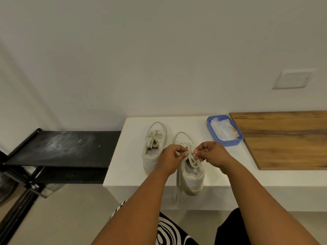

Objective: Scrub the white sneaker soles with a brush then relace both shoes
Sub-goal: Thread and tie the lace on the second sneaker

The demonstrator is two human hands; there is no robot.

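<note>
Two white sneakers stand side by side on a white bench (pixel 131 167), toes toward the wall. The left sneaker (pixel 153 147) is laced with a tied bow. The right sneaker (pixel 192 175) sits nearer me, its heel overhanging the bench's front edge. My left hand (pixel 169 158) and my right hand (pixel 211 152) meet over its tongue, and each pinches a strand of the cream lace (pixel 190 157). One loose lace end (pixel 177 184) hangs down past the bench's front. No brush is in sight.
A blue plastic tray (pixel 239 139) holding white cloths sits at the bench's back right. A wooden board (pixel 286 138) lies to the right of it. A black shoe rack (pixel 62 147) stands left of the bench. A patterned black-and-white cloth (pixel 169 232) is below my arms.
</note>
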